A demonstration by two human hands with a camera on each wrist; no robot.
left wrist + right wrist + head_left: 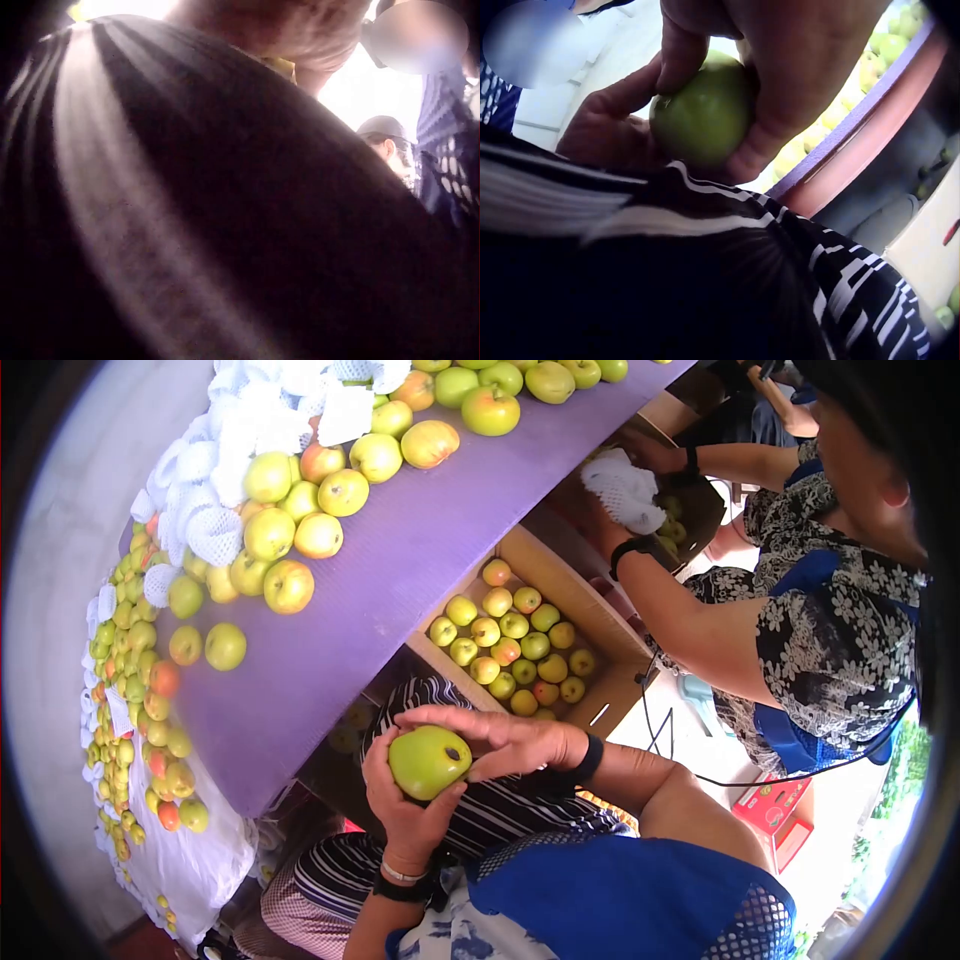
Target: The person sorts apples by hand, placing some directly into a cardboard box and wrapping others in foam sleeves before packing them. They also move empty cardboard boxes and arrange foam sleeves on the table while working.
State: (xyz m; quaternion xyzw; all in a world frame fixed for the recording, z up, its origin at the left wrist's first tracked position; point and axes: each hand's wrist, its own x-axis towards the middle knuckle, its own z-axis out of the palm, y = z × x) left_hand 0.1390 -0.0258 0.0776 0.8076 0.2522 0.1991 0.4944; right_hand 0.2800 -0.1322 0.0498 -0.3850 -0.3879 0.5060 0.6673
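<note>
A green apple (425,762) with a dark hollow at one end sits between both hands over striped trousers. My left hand (402,810) cups it from below and the left, its thumb along the lower side. From the right, my right hand (510,740) holds it too, with the fingers stretched along the far side and the thumb at the near edge. In the right wrist view the same apple (703,112) shows between the right hand's thumb and fingers. Dark striped cloth (187,187) fills most of the left wrist view and hides the left hand's grip.
A purple-covered table (370,575) bears many apples and white foam nets (215,535). Below its edge stands a cardboard box (615,645) with several apples inside. At right, another person (700,620) handles a white foam net. A black cable and a red box (772,805) lie behind.
</note>
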